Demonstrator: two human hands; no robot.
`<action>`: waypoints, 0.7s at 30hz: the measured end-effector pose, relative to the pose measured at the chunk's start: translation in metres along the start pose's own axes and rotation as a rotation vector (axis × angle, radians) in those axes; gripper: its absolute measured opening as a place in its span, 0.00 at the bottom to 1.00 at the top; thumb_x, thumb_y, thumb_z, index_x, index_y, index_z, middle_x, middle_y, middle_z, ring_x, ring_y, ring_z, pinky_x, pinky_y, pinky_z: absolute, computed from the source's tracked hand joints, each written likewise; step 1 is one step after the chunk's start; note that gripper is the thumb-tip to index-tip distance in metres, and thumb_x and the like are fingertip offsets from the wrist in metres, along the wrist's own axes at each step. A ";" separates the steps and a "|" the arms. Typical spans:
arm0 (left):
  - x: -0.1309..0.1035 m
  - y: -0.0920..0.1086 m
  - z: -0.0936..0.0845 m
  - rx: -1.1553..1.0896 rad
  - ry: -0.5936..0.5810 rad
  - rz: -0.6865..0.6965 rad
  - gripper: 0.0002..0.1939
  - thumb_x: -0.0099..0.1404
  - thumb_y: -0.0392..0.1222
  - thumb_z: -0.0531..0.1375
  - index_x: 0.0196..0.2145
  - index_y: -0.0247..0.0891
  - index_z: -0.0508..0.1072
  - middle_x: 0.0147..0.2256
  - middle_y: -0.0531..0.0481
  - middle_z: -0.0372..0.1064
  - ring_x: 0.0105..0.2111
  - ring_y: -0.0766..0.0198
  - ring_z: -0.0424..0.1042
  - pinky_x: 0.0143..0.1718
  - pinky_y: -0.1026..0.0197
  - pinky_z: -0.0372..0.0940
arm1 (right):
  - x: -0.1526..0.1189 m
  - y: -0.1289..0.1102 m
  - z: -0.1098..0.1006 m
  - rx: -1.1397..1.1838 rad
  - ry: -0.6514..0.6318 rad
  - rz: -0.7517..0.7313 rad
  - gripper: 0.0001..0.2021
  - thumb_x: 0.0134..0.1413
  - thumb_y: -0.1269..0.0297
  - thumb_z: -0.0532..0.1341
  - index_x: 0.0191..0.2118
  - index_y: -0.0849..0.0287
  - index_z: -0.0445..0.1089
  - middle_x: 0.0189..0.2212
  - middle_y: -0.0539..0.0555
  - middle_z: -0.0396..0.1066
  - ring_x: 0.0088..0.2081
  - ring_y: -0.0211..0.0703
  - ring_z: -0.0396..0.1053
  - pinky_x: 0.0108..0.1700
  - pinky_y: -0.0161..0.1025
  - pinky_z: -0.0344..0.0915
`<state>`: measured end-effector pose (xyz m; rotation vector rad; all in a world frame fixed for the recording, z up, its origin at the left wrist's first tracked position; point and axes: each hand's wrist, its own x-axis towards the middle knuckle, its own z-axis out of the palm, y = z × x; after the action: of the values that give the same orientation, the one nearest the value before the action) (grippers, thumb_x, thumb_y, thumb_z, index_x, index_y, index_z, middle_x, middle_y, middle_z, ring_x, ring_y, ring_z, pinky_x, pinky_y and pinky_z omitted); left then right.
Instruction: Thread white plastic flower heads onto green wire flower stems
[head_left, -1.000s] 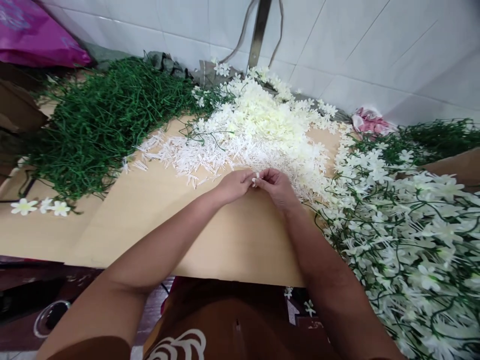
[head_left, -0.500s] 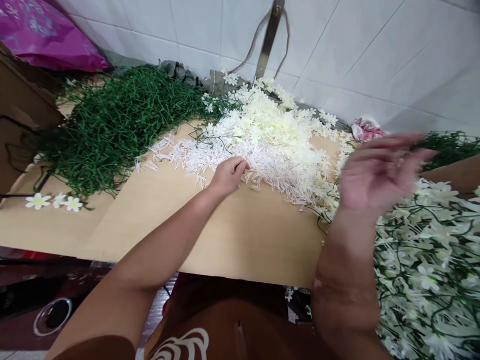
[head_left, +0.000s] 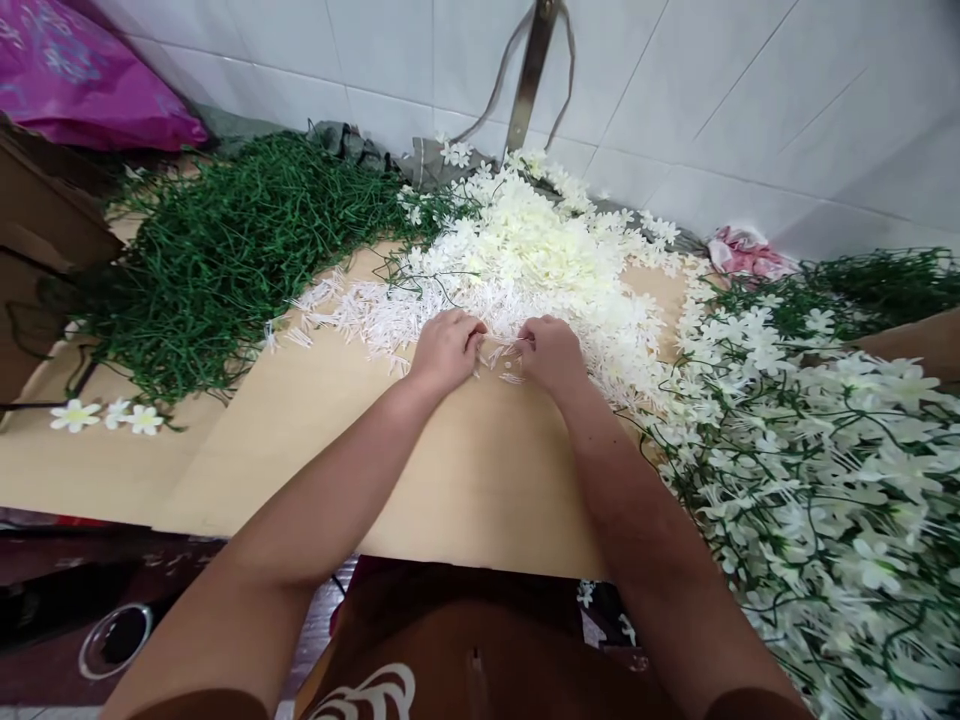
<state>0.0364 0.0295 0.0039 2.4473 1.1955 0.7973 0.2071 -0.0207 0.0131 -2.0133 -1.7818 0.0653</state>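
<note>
My left hand (head_left: 450, 350) is closed in a pinch at the near edge of a pile of small white plastic stamen pieces (head_left: 375, 315). Facing it, my right hand (head_left: 551, 352) has its fingertips pressed together too, with a small gap between the hands. What either pinch holds is too small to make out. A few loose white pieces (head_left: 511, 378) lie on the board between the hands. Directly behind them rises a heap of cream-white artificial flower heads (head_left: 544, 235).
Green plastic stems (head_left: 247, 250) are heaped at the left. Assembled white flowers on green stems (head_left: 840, 480) fill the right side. Three flower heads (head_left: 116, 414) lie at the table's left. A pink bag (head_left: 90, 85) sits back left, against the tiled wall (head_left: 390, 50).
My right hand has come from above the assembled flowers at the right, moving left and down to the white pieces beside my left hand. The left hand stays nearly in place, still pinched.
</note>
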 end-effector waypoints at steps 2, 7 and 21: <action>0.003 0.000 -0.009 0.040 0.032 -0.014 0.12 0.65 0.37 0.52 0.37 0.38 0.76 0.37 0.44 0.72 0.42 0.54 0.69 0.45 0.53 0.61 | 0.000 0.009 0.000 0.107 0.044 0.002 0.04 0.48 0.72 0.59 0.26 0.59 0.68 0.28 0.56 0.68 0.34 0.46 0.64 0.39 0.43 0.61; 0.021 -0.007 -0.032 0.215 0.071 -0.094 0.16 0.64 0.34 0.53 0.45 0.38 0.76 0.44 0.41 0.71 0.48 0.52 0.66 0.47 0.51 0.59 | -0.002 0.027 0.002 0.367 0.176 -0.014 0.05 0.48 0.67 0.59 0.25 0.58 0.67 0.26 0.52 0.67 0.28 0.40 0.62 0.35 0.40 0.62; 0.065 -0.005 -0.054 0.349 0.052 -0.112 0.15 0.66 0.38 0.50 0.42 0.37 0.75 0.45 0.41 0.72 0.49 0.51 0.67 0.49 0.50 0.56 | 0.000 0.031 0.012 0.522 0.333 0.006 0.05 0.50 0.65 0.56 0.27 0.57 0.64 0.25 0.52 0.66 0.27 0.40 0.62 0.35 0.41 0.63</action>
<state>0.0336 0.0854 0.0670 2.6104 1.5924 0.6709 0.2325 -0.0189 -0.0088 -1.5507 -1.3751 0.1677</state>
